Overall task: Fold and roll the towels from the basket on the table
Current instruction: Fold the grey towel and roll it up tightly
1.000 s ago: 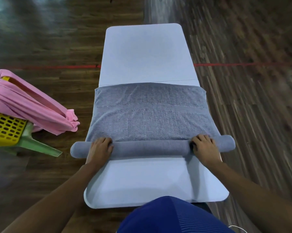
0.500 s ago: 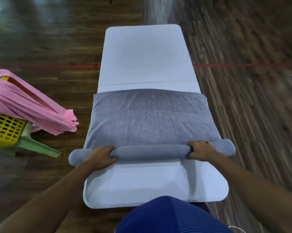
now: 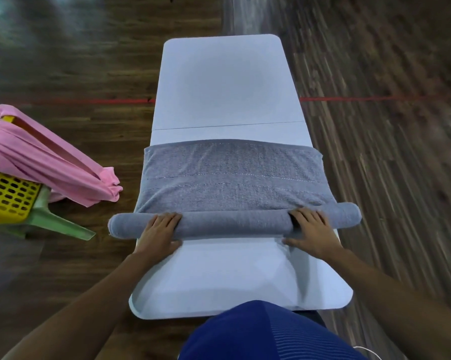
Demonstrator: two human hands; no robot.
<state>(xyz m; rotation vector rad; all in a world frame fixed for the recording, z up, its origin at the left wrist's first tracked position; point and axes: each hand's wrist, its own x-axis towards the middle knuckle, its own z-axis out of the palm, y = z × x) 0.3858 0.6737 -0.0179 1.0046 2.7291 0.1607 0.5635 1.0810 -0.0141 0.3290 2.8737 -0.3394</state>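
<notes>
Grey towel [image 3: 232,178] lay across the table's [image 3: 227,81] middle, its near part rolled into a tube; left hand [image 3: 159,231] and right hand [image 3: 312,231] pressed flat, fingers straight, on that roll

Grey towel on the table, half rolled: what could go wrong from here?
1. Both ends of the roll stick out past the table edges, outside the left hand and right hand, so they may sag or loosen.
2. The unrolled part of the grey towel overhangs both sides too; uneven pressure could skew the roll.
3. The pink towel hangs out of the yellow basket and might slip to the floor.
</notes>
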